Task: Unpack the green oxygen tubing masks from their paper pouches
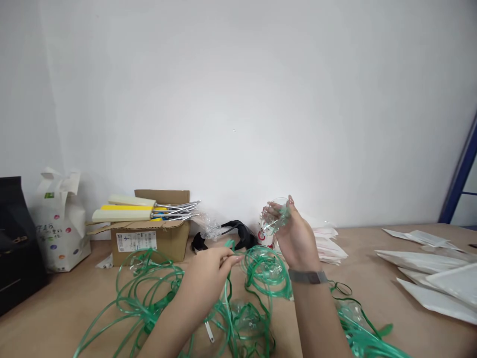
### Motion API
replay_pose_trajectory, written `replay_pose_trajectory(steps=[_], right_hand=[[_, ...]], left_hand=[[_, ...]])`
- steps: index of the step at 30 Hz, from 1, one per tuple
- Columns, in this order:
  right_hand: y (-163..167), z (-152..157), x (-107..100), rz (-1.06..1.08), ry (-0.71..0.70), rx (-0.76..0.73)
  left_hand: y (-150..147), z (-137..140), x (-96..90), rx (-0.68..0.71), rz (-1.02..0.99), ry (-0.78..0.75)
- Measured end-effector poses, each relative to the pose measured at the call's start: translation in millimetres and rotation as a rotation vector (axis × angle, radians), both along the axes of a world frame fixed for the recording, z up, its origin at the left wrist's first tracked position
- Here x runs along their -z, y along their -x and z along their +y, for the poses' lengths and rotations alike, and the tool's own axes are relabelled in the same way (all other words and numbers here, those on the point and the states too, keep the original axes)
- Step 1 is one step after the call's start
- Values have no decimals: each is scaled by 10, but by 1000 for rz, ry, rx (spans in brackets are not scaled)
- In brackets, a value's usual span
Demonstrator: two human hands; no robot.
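From my end, I see the right hand [298, 236] clasping the clear mask [275, 219] above the table [361, 273], its long axis unclear; the left hand [208, 271], fingertips pinched on green tubing [230, 244], sits lower, left of the mask and apart from it

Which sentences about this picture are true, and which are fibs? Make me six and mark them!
1. The right hand holds a clear plastic piece. True.
2. The left hand holds a red ball. False: it pinches a green strand.
3. Metal rods stick out of the cardboard box. True.
4. The wristband is on the left arm. False: it's on the right one.
5. All the green tubing is inside the box. False: loops lie on the table.
6. Flat white packets lie at the picture's right. True.
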State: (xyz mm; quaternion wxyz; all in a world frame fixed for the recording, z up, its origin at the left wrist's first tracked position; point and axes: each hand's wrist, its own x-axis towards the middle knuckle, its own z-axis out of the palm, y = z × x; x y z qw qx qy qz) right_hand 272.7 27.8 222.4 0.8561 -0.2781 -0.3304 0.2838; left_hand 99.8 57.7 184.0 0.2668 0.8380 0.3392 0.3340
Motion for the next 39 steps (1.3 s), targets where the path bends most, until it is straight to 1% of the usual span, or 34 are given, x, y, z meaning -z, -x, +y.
replay_pose_trajectory(steps=[2, 4, 6, 9, 11, 13, 15, 17, 19, 22, 24, 26, 27, 28, 29, 31, 33, 34, 36, 39], right_hand=[[9, -69, -31, 17, 24, -65], [85, -104, -39, -26, 70, -81], [190, -100, -32, -107, 125, -97], [349, -50, -5, -191, 183, -131], [447, -10, 21, -186, 181, -142], [535, 23, 51, -152, 174, -120], [600, 46, 82, -131, 183, -99], [627, 58, 107, -171, 212, -61], [617, 61, 125, -285, 249, 30], [582, 48, 141, -531, 267, 211], [587, 15, 144, -668, 201, 377], [622, -45, 135, -805, 105, 571], [646, -82, 126, -889, 60, 642], [670, -122, 114, -985, 21, 670], [692, -160, 100, -1081, -9, 648], [722, -216, 74, -1227, -38, 511], [734, -235, 63, -1284, -38, 350], [734, -231, 65, -1292, -37, 292], [728, -206, 78, -1295, -41, 236], [712, -175, 96, -1310, -37, 215]], left_hand=[[-56, 129, 67, -2, -27, 94], [-80, 229, 95, -25, -59, 130], [-60, 265, 67, -41, -112, 124], [15, 194, -38, -49, -246, 102], [49, 104, -90, -24, -362, 73], [51, 30, -100, 27, -420, 16], [35, -5, -77, 85, -401, -75], [24, -2, -54, 123, -391, -144], [31, 16, -53, 118, -431, -155], [69, 26, -92, 59, -493, -74], [96, 14, -126, 30, -527, -19], [127, -2, -155, -3, -558, 10], [146, -6, -166, -20, -569, 17], [168, -6, -177, -31, -578, 22], [194, -2, -186, -37, -591, 22], [249, 19, -202, -25, -628, 9], [299, 46, -212, -18, -653, -11], [318, 58, -214, -27, -656, -24], [342, 76, -212, -50, -628, -50], [361, 80, -204, -45, -547, -96]])
